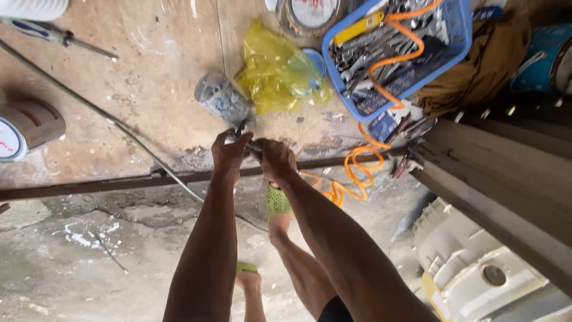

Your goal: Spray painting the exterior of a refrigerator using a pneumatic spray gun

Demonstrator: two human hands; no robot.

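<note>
Left hand [229,152] and right hand [275,160] both closed on a small metal part [245,141], just below the grey wrapped cylinder [221,98], left of the blue tool basket [460,37].

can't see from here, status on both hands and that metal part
Left hand and right hand both shut on small metal part. Orange coiled hose just beside right hand, not touching.

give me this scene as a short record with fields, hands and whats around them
left hand: closed on a small metal part, over the floor rail
right hand: closed on the same part, touching the left
small metal part: mostly hidden, kind unclear
floor rail: dark strip across the concrete
blue basket: holds wrenches, upper right
orange coiled hose: runs from basket to floor
yellow bag: crumpled, beyond the hands
screwdriver: upper left
</note>
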